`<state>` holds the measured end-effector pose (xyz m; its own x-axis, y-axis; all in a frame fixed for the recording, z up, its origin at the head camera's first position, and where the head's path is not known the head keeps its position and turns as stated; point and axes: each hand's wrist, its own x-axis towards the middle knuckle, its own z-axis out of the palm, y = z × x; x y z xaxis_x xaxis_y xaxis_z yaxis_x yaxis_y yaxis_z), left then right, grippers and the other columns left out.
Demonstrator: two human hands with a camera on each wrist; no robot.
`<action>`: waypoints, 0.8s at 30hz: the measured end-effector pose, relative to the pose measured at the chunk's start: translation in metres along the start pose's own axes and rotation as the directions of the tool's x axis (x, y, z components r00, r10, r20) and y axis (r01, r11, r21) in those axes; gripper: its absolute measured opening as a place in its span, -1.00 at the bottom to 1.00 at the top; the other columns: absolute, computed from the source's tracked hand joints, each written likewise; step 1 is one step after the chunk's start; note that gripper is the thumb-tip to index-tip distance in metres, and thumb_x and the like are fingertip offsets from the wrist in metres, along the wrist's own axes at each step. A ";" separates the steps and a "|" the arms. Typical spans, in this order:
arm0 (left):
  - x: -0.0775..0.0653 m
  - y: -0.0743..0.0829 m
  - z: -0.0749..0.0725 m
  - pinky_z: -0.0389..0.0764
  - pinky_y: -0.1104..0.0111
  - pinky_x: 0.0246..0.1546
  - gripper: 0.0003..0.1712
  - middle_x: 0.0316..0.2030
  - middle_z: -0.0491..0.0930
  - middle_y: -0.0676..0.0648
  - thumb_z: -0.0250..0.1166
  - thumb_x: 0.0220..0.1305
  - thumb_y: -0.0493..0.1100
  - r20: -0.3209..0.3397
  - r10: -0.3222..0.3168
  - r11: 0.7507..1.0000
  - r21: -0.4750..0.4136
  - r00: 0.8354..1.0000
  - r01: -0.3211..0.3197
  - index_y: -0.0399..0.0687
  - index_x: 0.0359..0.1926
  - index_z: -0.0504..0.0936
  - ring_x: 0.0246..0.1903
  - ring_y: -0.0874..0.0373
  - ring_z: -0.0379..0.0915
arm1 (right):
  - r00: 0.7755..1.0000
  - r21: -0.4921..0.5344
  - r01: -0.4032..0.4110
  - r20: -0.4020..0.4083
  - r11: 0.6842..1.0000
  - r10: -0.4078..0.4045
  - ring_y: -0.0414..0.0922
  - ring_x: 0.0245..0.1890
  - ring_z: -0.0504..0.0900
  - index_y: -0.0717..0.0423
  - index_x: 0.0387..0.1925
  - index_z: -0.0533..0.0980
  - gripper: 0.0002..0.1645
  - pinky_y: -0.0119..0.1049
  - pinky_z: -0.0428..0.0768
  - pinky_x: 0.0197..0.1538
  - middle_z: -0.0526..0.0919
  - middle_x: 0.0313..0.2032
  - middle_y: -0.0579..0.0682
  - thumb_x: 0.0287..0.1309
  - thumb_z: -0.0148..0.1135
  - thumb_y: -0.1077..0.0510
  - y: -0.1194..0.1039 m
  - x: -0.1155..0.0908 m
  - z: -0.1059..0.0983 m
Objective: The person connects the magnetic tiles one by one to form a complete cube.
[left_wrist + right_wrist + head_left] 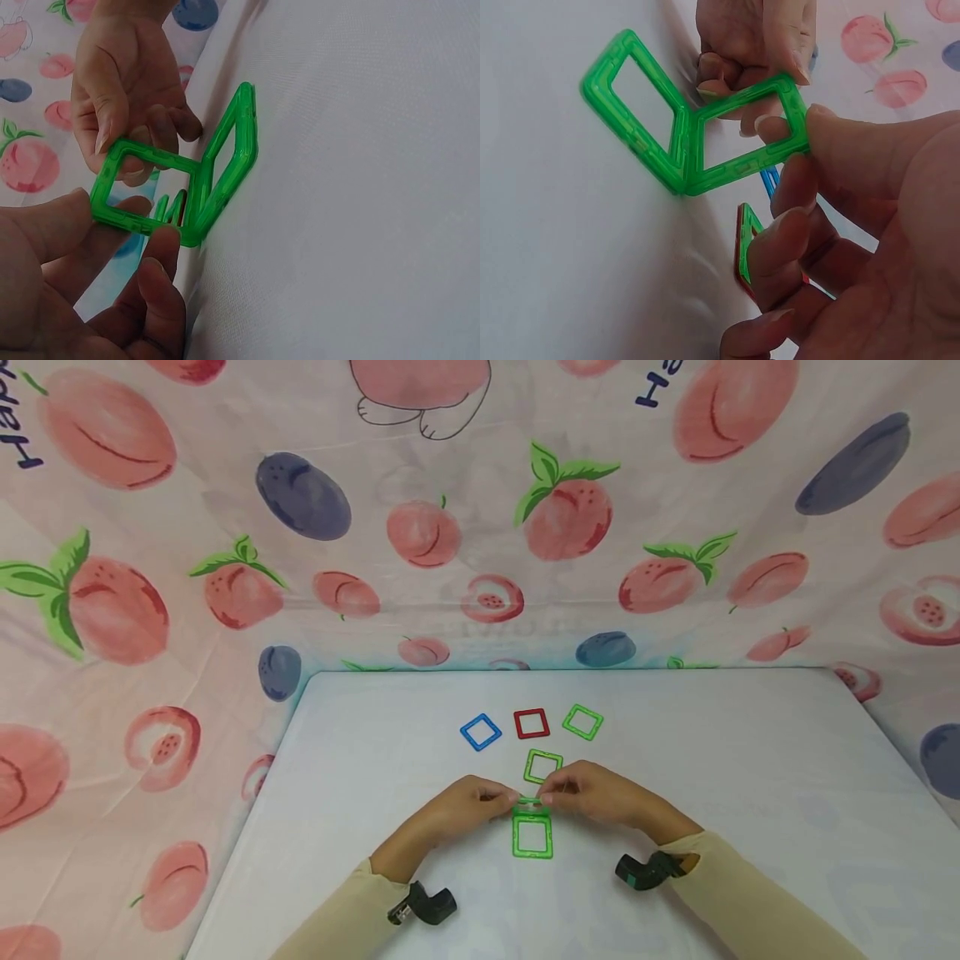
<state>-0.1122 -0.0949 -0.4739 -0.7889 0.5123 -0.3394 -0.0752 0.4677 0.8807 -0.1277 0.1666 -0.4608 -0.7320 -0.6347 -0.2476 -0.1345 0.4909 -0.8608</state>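
Two green square magnetic tile frames meet along one edge. One tile [532, 854] lies flat on the white table, and the other [739, 169] stands tilted up from its far edge. My left hand [465, 806] pinches the raised tile at its left side between thumb and fingers. On the opposite side, my right hand [600, 793] grips the same tile near its upper corner. Both wrist views show the pair open like a hinge, with the flat tile [246, 127] untouched by fingers.
Beyond the hands lie a blue square tile [469, 740], a red one [533, 736] and a green one [577, 732]. Another green tile [528, 764] sits closer, beside my right fingers. A fruit-print cloth [450, 460] hangs behind the table [360, 735].
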 end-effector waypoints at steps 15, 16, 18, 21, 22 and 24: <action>0.001 0.001 0.000 0.52 0.35 -0.25 -0.73 -0.27 0.72 0.00 0.30 0.42 0.11 0.019 -0.011 1.000 -0.004 1.000 0.011 0.11 -0.14 0.82 -0.29 0.15 0.55 | 0.998 0.028 -0.057 -0.004 0.998 0.057 -0.06 -0.15 0.55 0.00 -0.13 0.76 -0.76 -0.33 0.48 -0.15 0.75 -0.23 -0.02 0.37 0.30 -0.02 0.003 0.002 -0.004; 0.001 0.001 0.000 0.52 0.35 -0.24 -0.73 -0.26 0.71 0.01 0.30 0.42 0.10 0.021 -0.010 1.000 -0.001 1.000 0.010 0.12 -0.14 0.82 -0.28 0.16 0.55 | 0.998 0.025 -0.060 -0.002 0.998 0.060 -0.06 -0.15 0.55 -0.01 -0.14 0.76 -0.76 -0.32 0.49 -0.15 0.75 -0.24 -0.03 0.37 0.30 -0.03 0.003 0.003 -0.005; 0.001 0.001 0.000 0.53 0.35 -0.23 -0.75 -0.25 0.72 0.02 0.31 0.41 0.10 0.027 -0.009 1.000 0.001 1.000 0.009 0.14 -0.14 0.82 -0.26 0.16 0.56 | 0.997 0.016 -0.073 -0.009 0.997 0.074 -0.07 -0.14 0.56 -0.06 -0.16 0.77 -0.76 -0.30 0.49 -0.14 0.76 -0.25 -0.05 0.36 0.31 -0.07 0.004 0.003 -0.006; 0.001 0.001 0.000 0.55 0.35 -0.21 -0.77 -0.23 0.74 0.02 0.32 0.41 0.09 0.036 -0.009 1.000 -0.007 0.999 0.009 0.16 -0.13 0.82 -0.26 0.15 0.58 | 0.993 -0.006 -0.107 -0.047 0.994 0.106 -0.09 -0.14 0.56 -0.12 -0.19 0.78 -0.74 -0.26 0.49 -0.10 0.76 -0.26 -0.10 0.34 0.31 -0.13 0.006 0.005 -0.011; 0.001 0.001 0.000 0.55 0.34 -0.21 -0.77 -0.23 0.74 0.02 0.32 0.40 0.09 0.038 -0.006 1.000 -0.008 0.999 0.007 0.16 -0.13 0.82 -0.24 0.15 0.58 | 0.991 -0.010 -0.120 -0.068 0.993 0.119 -0.10 -0.13 0.56 -0.13 -0.20 0.78 -0.74 -0.25 0.49 -0.09 0.77 -0.25 -0.12 0.33 0.31 -0.15 0.008 0.006 -0.013; 0.001 0.001 0.000 0.55 0.34 -0.19 -0.78 -0.22 0.75 0.02 0.33 0.40 0.09 0.041 -0.005 1.000 -0.006 0.999 0.005 0.17 -0.13 0.82 -0.23 0.16 0.58 | 0.981 -0.024 -0.152 -0.126 0.988 0.148 -0.11 -0.13 0.56 -0.14 -0.21 0.78 -0.74 -0.22 0.48 -0.07 0.77 -0.24 -0.15 0.31 0.33 -0.16 0.010 0.008 -0.017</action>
<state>-0.1134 -0.0935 -0.4731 -0.7627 0.5393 -0.3570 -0.0830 0.4658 0.8810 -0.1460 0.1768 -0.4636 -0.8220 -0.4748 -0.3145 -0.0372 0.5958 -0.8023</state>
